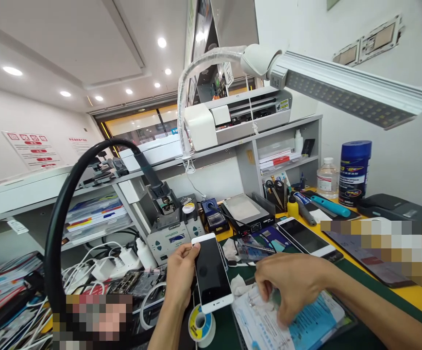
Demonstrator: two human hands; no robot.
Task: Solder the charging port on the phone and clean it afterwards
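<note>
My left hand (180, 274) is closed around the upper left edge of a white smartphone (213, 274). The phone is tilted, its black screen dark and facing me. My right hand (291, 282) bends over a blue-and-white printed packet (314, 316), thumb and fingers curled down onto it. Something pale and see-through shows by those fingertips, too unclear to name. Under the phone's lower end stands a white spool (206, 335) with a yellow and blue label. Crumpled white tissue (237, 284) lies between the phone and the packet.
A second white phone (307, 237) lies behind my right hand. At the back are a hot-air station (176, 238), a flat heating plate (245, 211) and a blue can (355, 172). A thick black hose (52, 233) arches at left, above tangled white cables. A lamp (349, 87) hangs overhead.
</note>
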